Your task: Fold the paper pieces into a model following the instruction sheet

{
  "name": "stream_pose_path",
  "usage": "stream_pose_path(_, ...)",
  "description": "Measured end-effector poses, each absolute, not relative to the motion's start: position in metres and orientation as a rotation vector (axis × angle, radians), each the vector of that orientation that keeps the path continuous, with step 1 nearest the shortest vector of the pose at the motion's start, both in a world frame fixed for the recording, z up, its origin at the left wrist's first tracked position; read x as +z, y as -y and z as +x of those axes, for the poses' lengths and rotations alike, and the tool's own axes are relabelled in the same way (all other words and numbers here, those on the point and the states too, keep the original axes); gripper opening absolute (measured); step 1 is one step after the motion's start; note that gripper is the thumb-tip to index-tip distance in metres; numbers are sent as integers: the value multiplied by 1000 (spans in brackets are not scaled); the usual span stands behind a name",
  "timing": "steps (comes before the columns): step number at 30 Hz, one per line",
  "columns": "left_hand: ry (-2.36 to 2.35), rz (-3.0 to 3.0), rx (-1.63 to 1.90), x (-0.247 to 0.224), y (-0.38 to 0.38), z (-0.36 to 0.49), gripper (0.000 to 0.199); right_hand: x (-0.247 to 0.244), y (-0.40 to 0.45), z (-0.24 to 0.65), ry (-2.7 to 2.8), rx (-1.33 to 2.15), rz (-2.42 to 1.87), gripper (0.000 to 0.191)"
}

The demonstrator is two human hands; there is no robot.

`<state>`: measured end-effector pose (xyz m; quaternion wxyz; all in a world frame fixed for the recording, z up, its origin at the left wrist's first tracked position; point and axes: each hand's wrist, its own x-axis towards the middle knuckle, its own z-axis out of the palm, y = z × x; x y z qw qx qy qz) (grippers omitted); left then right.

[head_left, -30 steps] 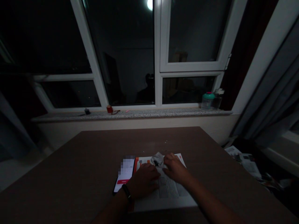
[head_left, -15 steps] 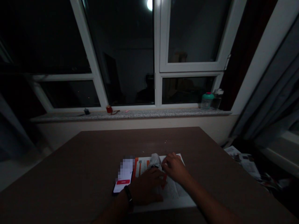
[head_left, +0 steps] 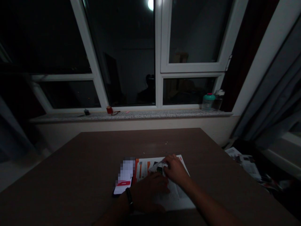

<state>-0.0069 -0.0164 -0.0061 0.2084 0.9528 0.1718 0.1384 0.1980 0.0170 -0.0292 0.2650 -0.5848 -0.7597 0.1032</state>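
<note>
A printed sheet [head_left: 175, 196] with orange and white areas lies near the front of the brown table. On it is a crumpled whitish wrapper [head_left: 155, 167] with a dark green patch. My right hand [head_left: 174, 169] has its fingers curled on the wrapper's right side, pinching it. My left hand [head_left: 150, 190], with a dark band at the wrist, rests over the sheet just below the wrapper; its fingertips are dim, and their hold is unclear. Left of the sheet lies a phone [head_left: 125, 174] with a lit screen.
Tiny crumbs lie behind the sheet. On the windowsill [head_left: 145, 115] stand a red jar [head_left: 109, 110], a small dark bottle [head_left: 87, 111], a green-lidded container [head_left: 208, 102] and a clear bottle [head_left: 219, 99]. Papers [head_left: 249, 166] lie right of the table.
The upright grey-white part of the wrapper has been pulled down and to the right, flatter under my right hand. More of the dark green patch shows. My left hand has shifted slightly.
</note>
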Motion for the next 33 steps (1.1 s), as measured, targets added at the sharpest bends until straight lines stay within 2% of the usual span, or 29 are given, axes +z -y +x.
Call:
stream_pose_path(9,-426,2640,392,-9,17,-6,57,-27,-20,197,2065,161,-1630,9)
stream_pose_path(18,-353,2626,373,5,26,-2,59,-27,-25,194,2059,73,-1715,11)
stream_pose_path(24,-382,2619,351,8,29,0,62,-29,-29,193,2041,130,-1734,11)
stream_pose_path(33,-654,2632,348,1,19,-4,35,-28,-27,190,2015,124,-1779,9)
